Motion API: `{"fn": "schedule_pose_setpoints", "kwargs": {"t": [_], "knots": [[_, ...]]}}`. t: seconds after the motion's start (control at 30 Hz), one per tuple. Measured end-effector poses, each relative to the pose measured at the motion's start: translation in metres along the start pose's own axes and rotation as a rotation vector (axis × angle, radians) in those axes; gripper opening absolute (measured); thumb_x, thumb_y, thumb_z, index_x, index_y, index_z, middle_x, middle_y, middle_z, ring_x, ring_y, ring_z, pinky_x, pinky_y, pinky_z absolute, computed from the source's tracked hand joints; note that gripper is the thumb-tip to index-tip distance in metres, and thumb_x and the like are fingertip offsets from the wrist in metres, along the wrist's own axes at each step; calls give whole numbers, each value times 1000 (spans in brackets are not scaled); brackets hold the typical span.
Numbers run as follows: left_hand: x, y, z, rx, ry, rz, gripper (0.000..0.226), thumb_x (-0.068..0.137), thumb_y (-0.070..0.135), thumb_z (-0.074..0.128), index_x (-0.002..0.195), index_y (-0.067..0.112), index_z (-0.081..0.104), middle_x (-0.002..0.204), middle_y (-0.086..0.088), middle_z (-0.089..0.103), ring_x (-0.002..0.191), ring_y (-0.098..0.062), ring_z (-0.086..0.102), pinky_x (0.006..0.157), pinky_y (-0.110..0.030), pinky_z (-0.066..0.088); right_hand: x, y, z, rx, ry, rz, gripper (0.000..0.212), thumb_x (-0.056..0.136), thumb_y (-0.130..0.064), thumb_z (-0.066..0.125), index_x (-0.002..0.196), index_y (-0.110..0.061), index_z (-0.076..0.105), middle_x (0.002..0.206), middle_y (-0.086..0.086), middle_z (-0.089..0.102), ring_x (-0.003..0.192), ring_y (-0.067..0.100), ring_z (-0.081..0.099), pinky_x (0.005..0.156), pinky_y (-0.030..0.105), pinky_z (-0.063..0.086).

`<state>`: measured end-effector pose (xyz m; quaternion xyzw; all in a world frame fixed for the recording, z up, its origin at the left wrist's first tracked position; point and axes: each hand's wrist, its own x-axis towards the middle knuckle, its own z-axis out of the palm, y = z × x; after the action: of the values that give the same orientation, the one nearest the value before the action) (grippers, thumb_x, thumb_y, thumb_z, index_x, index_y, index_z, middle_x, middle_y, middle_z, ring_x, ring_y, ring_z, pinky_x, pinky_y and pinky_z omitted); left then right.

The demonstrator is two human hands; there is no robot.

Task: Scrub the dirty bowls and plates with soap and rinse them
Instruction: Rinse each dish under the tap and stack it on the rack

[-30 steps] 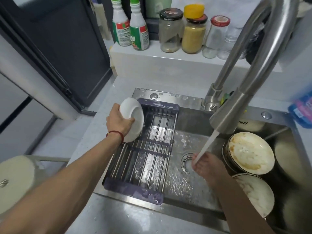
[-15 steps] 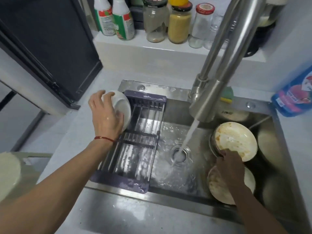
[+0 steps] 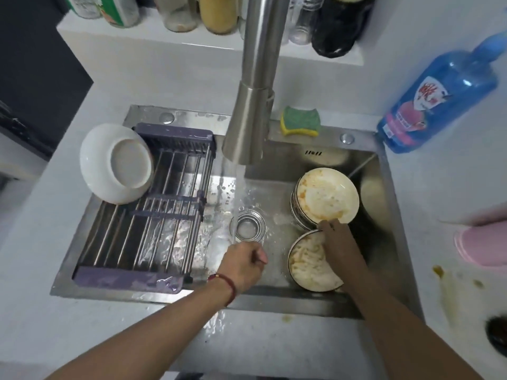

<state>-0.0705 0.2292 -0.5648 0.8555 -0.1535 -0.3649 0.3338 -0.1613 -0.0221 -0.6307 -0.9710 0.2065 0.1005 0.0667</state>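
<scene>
Sink [image 3: 274, 303] w/ tap running; right hand [image 3: 336, 239] touches dirty bowl [image 3: 310, 264].

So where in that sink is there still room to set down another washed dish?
The purple-framed metal drying rack has its bars bare in front of the upturned white bowl at its back left corner. The sink's right half is crowded: a stack of dirty bowls, another dirty bowl and both hands.

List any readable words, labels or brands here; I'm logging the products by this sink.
Blue bottle: a red character on a shield badge, too blurred to quote; the small print is unreadable.
Green-labelled bottles: labels cut off and blurred, unreadable.
Sink wall: dark marks, likely slots, not text.
Nothing else carries text.
</scene>
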Motion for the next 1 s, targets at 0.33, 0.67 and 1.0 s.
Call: {"fn": "schedule_pose_setpoints", "kwargs": {"t": [0.33, 0.67, 1.0], "knots": [[33, -10, 10, -207, -127, -419, 23, 99, 28, 66, 107, 8, 71, 102, -8, 73, 90, -24, 68, 77, -29, 56, 31, -33, -38, 101, 14, -53, 26, 100, -13, 54, 122, -12, 67, 108, 10, 69, 97, 30, 63, 79, 38, 47], [135, -133, 65, -1082, 457, -630, 140, 31, 114, 36, 136, 25, 60, 134, -13, 67, 114, -38, 69, 99, -55, 56, 57, -113, -10, 183, -33, 66, 42, 104, -19, 37, 138, -3, 55, 135, 19, 58, 124, 35, 56, 95, 40, 49], [97, -57, 22, -1164, 659, -543, 64, 99, 69, 39, 128, 16, 61, 115, -14, 74, 102, -31, 74, 94, -48, 60, 71, -172, 25, 250, -479, -639, 59, 107, -41, 28, 161, -42, 5, 170, 7, 18, 156, 29, 16, 127, 52, 11]]}}
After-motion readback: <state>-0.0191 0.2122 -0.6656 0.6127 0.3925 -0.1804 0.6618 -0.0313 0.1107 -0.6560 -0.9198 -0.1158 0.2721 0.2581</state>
